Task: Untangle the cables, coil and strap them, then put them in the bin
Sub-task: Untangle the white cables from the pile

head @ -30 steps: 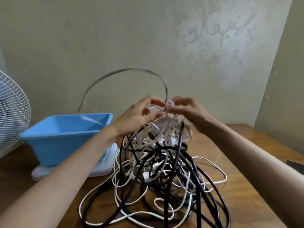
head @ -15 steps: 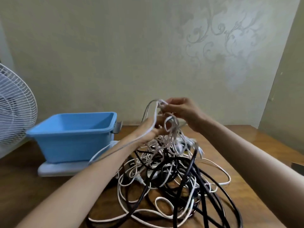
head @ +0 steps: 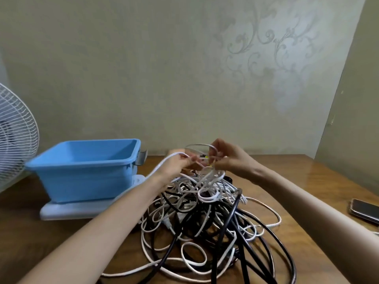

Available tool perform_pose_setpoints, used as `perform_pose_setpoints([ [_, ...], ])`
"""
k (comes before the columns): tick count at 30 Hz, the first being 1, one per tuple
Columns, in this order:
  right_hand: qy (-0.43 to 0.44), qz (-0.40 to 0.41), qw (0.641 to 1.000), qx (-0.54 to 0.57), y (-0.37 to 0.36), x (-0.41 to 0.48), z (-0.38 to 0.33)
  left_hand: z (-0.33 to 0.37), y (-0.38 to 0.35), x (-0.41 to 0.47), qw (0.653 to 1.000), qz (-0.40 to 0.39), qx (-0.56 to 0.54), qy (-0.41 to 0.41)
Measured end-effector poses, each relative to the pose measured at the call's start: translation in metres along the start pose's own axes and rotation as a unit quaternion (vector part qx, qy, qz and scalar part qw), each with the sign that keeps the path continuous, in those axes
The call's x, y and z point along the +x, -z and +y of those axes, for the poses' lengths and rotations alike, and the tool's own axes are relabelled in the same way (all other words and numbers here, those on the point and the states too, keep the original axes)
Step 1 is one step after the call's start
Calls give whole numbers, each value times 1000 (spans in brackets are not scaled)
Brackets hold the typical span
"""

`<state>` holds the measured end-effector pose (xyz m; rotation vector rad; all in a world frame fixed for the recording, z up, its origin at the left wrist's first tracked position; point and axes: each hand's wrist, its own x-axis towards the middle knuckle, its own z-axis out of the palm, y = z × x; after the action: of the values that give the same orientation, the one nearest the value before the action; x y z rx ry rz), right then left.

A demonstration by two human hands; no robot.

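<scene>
A tangle of black and white cables (head: 207, 218) lies heaped on the wooden table (head: 297, 181). My left hand (head: 176, 167) and my right hand (head: 229, 158) meet just above the back of the heap. Both pinch strands of a flat white cable (head: 209, 179) that loops between them and hangs down into the pile. One white strand runs from my left fingers down along my left forearm. A small yellow mark shows between the fingertips. The blue plastic bin (head: 86, 169) stands to the left of the heap, with nothing visible inside.
The bin sits on a pale lid or tray (head: 67, 210). A white fan (head: 14, 138) stands at the far left. A phone (head: 365, 210) lies near the table's right edge. The wall is close behind.
Both hands have come down closer to the heap. The tall cable loop that arched above them a second ago has been drawn in to a small loop at the fingertips.
</scene>
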<state>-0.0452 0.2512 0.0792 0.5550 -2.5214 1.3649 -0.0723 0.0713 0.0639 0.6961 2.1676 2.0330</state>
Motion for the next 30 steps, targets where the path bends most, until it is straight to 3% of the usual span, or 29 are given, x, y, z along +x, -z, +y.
perform_pose_setpoints([
  [5, -72, -98, 993, 4, 0, -6, 13, 15, 10, -4, 999, 12, -47, -22],
  [8, -37, -114, 993, -7, 18, -5, 2, 32, 22, 2, 988, 114, -98, -43],
  [11, -11, -106, 994, -9, 44, -7, -8, 48, 54, 15, 948, 247, -175, -95],
  [14, -2, -82, 996, 22, 55, -8, -6, 47, 65, 21, 921, 305, -209, -127],
  [16, -9, -71, 997, 39, 49, -7, 4, 37, 53, 22, 948, 261, -161, -89],
  [17, -15, -67, 996, 60, 44, -8, 12, 32, 45, 21, 972, 201, -113, -49],
  [19, -35, -87, 984, 150, 37, -13, 25, 24, 30, 10, 999, 15, 16, 23],
  [20, -45, -107, 973, 199, 36, -16, 28, 18, 24, 6, 991, -69, 112, 26],
  [22, -46, -140, 963, 224, 33, -22, 28, 9, 17, -2, 935, -154, 319, -33],
  [25, -60, -151, 981, 110, 20, -27, 24, 5, 11, -8, 818, -138, 549, -104],
  [27, -81, -168, 982, 25, 8, -30, 27, 4, 14, -6, 733, -129, 660, -105],
  [28, -96, -171, 980, -36, 3, -31, 31, 2, 15, -7, 722, -144, 670, -95],
  [30, -101, -149, 963, -199, 0, -35, 36, -3, 22, -10, 734, -155, 652, -109],
])
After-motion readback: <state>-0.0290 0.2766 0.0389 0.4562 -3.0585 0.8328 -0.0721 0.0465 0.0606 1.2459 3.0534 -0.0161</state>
